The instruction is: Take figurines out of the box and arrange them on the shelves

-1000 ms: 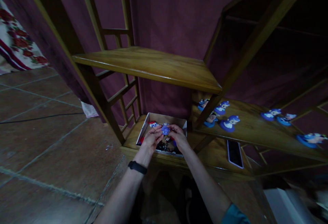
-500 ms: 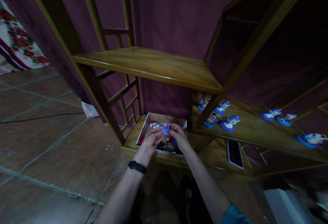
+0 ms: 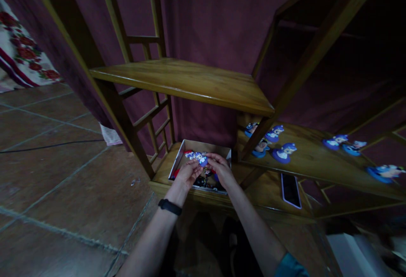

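Note:
Between my two hands, over an open cardboard box (image 3: 206, 144), is a small figurine (image 3: 201, 158) with a purple base and purple-and-white body. My left hand (image 3: 189, 173) grips it from the left, fingers closed. My right hand (image 3: 220, 168) pinches its base from the right. Below them in the box lie several more figurines (image 3: 205, 179), dark, red and white, partly covered by my hands. The box stands on the bottom board of a wooden shelf unit.
A wooden shelf (image 3: 184, 80) juts out above the box. To the right, several figurines (image 3: 284, 153) stand on another board, with a phone (image 3: 290, 190) on the level below. A slanted wooden post (image 3: 253, 141) separates the box from them. Tiled floor (image 3: 63, 171) spreads left.
The figurine has been turned in my fingers: its purple base faced me before, and now its body shows, pointing left. My hands have hardly shifted.

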Motion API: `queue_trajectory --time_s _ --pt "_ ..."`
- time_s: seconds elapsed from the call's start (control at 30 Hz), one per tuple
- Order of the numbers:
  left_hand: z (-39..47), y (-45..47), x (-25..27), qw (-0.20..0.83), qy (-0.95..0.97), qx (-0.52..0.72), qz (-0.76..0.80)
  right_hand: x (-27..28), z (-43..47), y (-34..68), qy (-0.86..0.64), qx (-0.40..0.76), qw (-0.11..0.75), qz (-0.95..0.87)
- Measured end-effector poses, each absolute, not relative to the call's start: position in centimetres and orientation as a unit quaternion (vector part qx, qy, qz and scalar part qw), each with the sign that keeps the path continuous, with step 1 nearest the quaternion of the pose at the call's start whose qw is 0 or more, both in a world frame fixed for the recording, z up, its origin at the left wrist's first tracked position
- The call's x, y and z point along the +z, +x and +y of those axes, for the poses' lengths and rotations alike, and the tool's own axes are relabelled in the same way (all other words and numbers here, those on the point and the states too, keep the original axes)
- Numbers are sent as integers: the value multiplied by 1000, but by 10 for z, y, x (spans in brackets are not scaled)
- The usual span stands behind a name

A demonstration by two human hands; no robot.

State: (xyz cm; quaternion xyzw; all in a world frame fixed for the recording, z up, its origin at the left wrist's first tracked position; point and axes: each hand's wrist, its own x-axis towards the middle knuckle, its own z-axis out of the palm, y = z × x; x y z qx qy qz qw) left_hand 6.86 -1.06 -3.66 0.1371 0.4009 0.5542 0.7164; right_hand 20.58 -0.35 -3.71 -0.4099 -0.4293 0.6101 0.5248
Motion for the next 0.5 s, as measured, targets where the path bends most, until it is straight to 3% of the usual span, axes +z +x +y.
queue_trajectory --time_s 0.5 --pt "-10 70 -32 709 127 570 395 -45 -1 204 -404 607 526 -437"
